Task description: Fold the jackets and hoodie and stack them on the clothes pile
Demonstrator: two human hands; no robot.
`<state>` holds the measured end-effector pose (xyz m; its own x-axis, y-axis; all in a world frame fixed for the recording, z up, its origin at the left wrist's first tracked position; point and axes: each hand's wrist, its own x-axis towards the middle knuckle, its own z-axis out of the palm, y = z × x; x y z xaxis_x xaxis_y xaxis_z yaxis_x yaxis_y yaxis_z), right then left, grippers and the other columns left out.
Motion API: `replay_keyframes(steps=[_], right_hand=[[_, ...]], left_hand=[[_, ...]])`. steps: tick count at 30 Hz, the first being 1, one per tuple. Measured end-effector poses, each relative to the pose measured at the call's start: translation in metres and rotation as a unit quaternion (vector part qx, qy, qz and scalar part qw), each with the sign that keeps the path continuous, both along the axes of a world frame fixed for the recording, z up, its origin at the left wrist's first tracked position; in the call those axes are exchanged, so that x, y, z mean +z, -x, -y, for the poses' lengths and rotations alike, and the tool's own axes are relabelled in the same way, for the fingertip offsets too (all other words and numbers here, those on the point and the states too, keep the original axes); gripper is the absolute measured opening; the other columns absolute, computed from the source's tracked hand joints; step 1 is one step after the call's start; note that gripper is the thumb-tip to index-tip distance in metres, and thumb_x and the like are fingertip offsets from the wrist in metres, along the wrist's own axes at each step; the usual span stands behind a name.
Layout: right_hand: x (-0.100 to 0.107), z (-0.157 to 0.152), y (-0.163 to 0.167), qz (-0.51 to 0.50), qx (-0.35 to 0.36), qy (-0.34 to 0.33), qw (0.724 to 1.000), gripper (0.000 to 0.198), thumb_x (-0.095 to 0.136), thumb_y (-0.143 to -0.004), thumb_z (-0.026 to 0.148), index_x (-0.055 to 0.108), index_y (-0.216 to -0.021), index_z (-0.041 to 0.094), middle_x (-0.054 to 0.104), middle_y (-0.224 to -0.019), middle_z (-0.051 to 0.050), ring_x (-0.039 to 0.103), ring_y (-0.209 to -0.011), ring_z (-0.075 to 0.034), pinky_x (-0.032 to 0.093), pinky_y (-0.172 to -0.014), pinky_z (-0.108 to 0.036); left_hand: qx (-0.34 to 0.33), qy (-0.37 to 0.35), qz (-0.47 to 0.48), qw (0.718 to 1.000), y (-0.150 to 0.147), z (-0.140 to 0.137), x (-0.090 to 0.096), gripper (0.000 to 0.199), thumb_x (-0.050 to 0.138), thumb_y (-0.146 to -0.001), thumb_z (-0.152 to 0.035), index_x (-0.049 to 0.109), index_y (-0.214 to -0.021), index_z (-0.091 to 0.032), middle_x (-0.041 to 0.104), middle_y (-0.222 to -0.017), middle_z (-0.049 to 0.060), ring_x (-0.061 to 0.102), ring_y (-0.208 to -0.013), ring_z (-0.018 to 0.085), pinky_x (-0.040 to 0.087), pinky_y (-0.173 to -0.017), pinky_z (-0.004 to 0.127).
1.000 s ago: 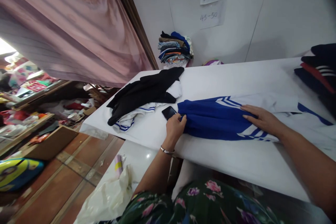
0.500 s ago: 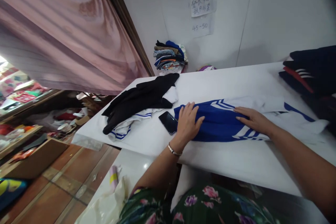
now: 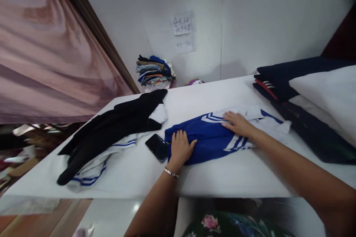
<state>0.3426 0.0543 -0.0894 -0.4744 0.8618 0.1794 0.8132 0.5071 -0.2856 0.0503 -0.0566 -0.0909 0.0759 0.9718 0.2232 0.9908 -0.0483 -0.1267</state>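
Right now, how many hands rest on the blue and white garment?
2: the left hand on the blue end of the garment, beside the phone; the right hand near the white stripes.

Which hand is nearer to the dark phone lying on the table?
Left. The left hand rests on the blue-and-white garment, just beside the phone; the right hand rests farther along it, near the white stripes.
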Motion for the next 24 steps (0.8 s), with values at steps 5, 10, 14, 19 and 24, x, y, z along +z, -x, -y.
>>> replay_keyframes(steps=[5, 10, 14, 19, 24], right_hand=[[0.005, -0.034, -0.02, 0.082, -0.153, 0.001, 0.985, 0.063, 0.034, -0.091, 0.056, 0.043, -0.14, 0.019, 0.026, -0.156, -0.012, 0.016, -0.145, -0.03, 0.018, -0.113, -0.057], [-0.021, -0.045, -0.048, 0.103, -0.209, 0.072, 0.97, 0.065, 0.026, -0.091, 0.056, 0.038, -0.143, 0.019, 0.025, -0.156, -0.012, 0.02, -0.143, -0.032, 0.023, -0.108, -0.064], [-0.018, -0.05, -0.052, 0.093, -0.197, 0.078, 0.973, 0.065, 0.027, -0.089, 0.06, 0.041, -0.141, 0.023, 0.029, -0.155, -0.011, 0.024, -0.142, -0.034, 0.027, -0.105, -0.065], [0.006, -0.039, -0.038, 0.061, -0.175, 0.032, 0.982, 0.063, 0.021, -0.091, 0.063, 0.045, -0.139, 0.03, 0.034, -0.153, -0.008, 0.024, -0.142, -0.034, 0.027, -0.106, -0.065], [-0.01, 0.004, -0.009, 0.052, -0.066, 0.016, 0.996, 0.066, 0.024, -0.091, 0.064, 0.042, -0.143, 0.027, 0.032, -0.154, -0.009, 0.022, -0.143, -0.032, 0.02, -0.111, -0.061]], left_hand=[[-0.006, -0.012, -0.007, 1.0, 0.002, -0.001, -0.001, 0.071, 0.035, -0.094, -0.055, 0.053, -0.131, 0.002, 0.052, -0.135, 0.025, 0.045, -0.13, 0.036, 0.028, -0.112, 0.049], [-0.011, -0.008, -0.007, 1.0, 0.002, -0.001, -0.001, 0.07, 0.035, -0.094, -0.055, 0.053, -0.131, 0.001, 0.053, -0.135, 0.025, 0.046, -0.13, 0.034, 0.028, -0.112, 0.048], [-0.007, -0.006, 0.003, 1.0, 0.001, -0.001, 0.0, 0.07, 0.035, -0.093, -0.056, 0.053, -0.131, 0.0, 0.052, -0.135, 0.024, 0.045, -0.131, 0.034, 0.027, -0.113, 0.048], [-0.009, -0.007, 0.027, 1.0, 0.001, 0.0, 0.0, 0.069, 0.037, -0.093, -0.055, 0.054, -0.131, -0.001, 0.051, -0.136, 0.025, 0.043, -0.132, 0.034, 0.025, -0.114, 0.047], [-0.011, -0.011, 0.033, 0.999, 0.001, 0.0, 0.0, 0.069, 0.036, -0.093, -0.056, 0.053, -0.131, -0.001, 0.051, -0.136, 0.025, 0.043, -0.131, 0.034, 0.025, -0.114, 0.047]])
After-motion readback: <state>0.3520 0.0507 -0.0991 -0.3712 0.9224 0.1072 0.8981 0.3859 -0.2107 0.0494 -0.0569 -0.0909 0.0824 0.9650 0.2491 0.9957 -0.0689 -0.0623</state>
